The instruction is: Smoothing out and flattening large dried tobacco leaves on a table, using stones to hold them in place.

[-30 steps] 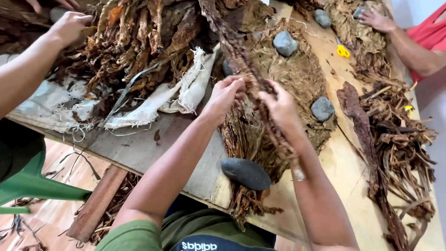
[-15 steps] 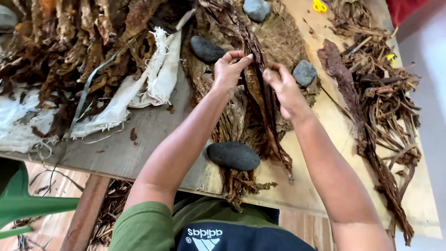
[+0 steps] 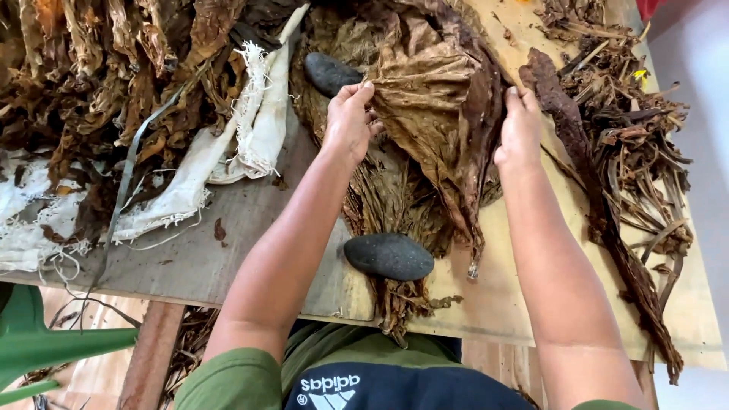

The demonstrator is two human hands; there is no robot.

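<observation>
Fingers of my left hand [image 3: 351, 121] pinch the left edge of a large dried brown leaf [image 3: 437, 99], thumb and fingertips pressed together on it. My right hand [image 3: 520, 129] grips the leaf's right edge, its fingers curled over the fold, so the leaf is spread open between both hands just above the surface [image 3: 228, 250]. The leaf's narrow stem end hangs down toward me, tapering to a point near a dark oval stone [image 3: 389, 256]. That stone lies on a stack of flattened leaves [image 3: 395, 205] directly below the one I hold. A second dark stone [image 3: 329, 74] sits farther back, just beside my left hand. To my left I see strips of frayed white cloth [image 3: 250, 114] and a heap of crumpled dry leaves [image 3: 114, 68]. To my right lies a pile of stems and scraps [image 3: 630, 137].
</observation>
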